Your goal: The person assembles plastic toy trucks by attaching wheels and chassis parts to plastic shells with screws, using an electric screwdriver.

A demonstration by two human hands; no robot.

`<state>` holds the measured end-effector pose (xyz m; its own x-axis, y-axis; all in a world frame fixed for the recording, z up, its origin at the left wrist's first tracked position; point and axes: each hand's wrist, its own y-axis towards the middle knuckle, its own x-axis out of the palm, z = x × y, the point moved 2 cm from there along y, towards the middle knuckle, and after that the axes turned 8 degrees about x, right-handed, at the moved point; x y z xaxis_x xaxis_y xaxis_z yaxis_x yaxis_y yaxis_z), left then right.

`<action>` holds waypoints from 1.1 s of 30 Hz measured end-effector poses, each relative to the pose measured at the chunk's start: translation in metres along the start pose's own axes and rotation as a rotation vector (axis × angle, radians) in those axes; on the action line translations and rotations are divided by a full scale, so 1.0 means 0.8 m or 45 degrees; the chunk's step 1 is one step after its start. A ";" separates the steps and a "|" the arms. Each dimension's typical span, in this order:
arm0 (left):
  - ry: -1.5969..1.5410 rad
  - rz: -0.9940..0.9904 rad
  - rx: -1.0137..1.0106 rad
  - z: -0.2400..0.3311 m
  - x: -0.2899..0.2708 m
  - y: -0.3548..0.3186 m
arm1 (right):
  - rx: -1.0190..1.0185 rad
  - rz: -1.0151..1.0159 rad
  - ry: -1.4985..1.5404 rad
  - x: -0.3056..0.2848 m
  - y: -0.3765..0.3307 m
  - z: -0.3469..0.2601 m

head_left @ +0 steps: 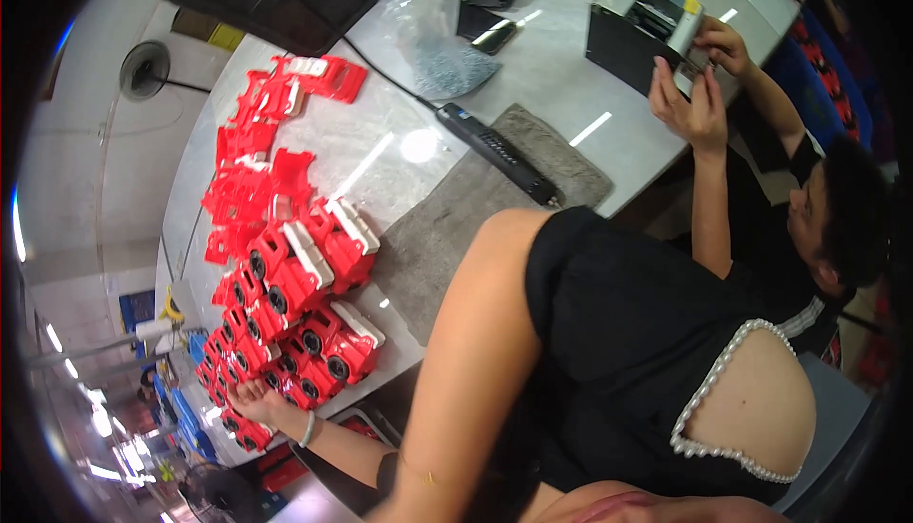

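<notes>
My left hand [255,401] rests against the near side of a cluster of red toy vehicles [354,344] with black wheels and white parts. Its fingers are apart and loosely bent, and I see nothing held in them. A light bracelet circles that wrist. My right forearm [466,371], with a thin gold bracelet, is bent and raised across the middle of the view. The right hand lies beyond the lower edge. Farther along the table are loose red toy bodies [252,185], some with white pieces.
A black electric screwdriver [499,157] lies partly on a grey cloth [561,157]. Beyond it are a clear bag of small metal pieces [447,71] and a phone [495,38]. At right, a co-worker's hands [699,109] work by a boxy device [632,48].
</notes>
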<state>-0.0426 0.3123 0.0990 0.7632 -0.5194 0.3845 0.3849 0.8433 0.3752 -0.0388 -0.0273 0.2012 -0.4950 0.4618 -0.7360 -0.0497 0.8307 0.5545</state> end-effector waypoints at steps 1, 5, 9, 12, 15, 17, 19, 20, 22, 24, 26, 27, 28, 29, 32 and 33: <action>0.023 0.078 -0.025 0.002 0.014 -0.005 | -0.016 -0.004 -0.034 -0.026 -0.011 0.037; 0.101 0.048 0.109 0.036 0.040 -0.012 | 0.236 0.438 0.122 0.009 -0.012 0.201; 0.275 -0.063 0.343 0.068 0.040 -0.036 | 0.784 1.057 -0.428 -0.051 -0.073 0.451; 0.264 -0.141 0.298 0.063 0.052 -0.070 | 1.322 0.972 -1.047 -0.067 -0.118 0.551; 0.211 -0.243 0.160 0.059 0.071 -0.105 | 1.553 0.786 -0.909 -0.051 -0.158 0.604; 0.158 -0.298 0.034 0.055 0.085 -0.127 | 1.530 0.863 -0.702 -0.052 -0.163 0.626; 0.059 -0.604 -0.120 0.047 0.104 -0.151 | 1.534 0.913 -0.500 -0.050 -0.170 0.628; 0.045 -0.661 -0.176 0.043 0.112 -0.165 | 1.398 1.028 -0.514 -0.058 -0.161 0.603; 0.112 -0.801 -0.277 0.027 0.138 -0.188 | 1.292 1.070 -0.374 -0.086 -0.155 0.532; 0.414 -1.048 -0.199 0.010 0.177 -0.208 | 1.049 0.990 -0.191 -0.106 -0.175 0.472; 0.761 -1.362 0.355 -0.002 0.204 -0.230 | 1.170 0.739 0.066 -0.130 -0.180 0.356; 0.788 -1.356 0.658 -0.012 0.220 -0.242 | 1.384 0.501 0.173 -0.136 -0.187 0.313; 0.767 -1.372 0.837 -0.020 0.233 -0.251 | 1.440 0.326 0.343 -0.141 -0.193 0.275; 0.748 -1.386 1.022 -0.022 0.246 -0.262 | 1.418 0.166 0.608 -0.137 -0.209 0.255; 0.496 -1.643 0.731 -0.029 0.263 -0.307 | 1.465 0.121 0.964 -0.113 -0.259 0.231; 0.471 -1.651 0.706 -0.039 0.261 -0.316 | 1.555 0.115 1.230 -0.099 -0.283 0.237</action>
<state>0.0357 -0.0053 0.0585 0.1634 -0.7218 -0.6726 0.7129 -0.3848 0.5862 0.1759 -0.1926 0.0604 -0.8306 0.5528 0.0668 0.4817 0.7734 -0.4120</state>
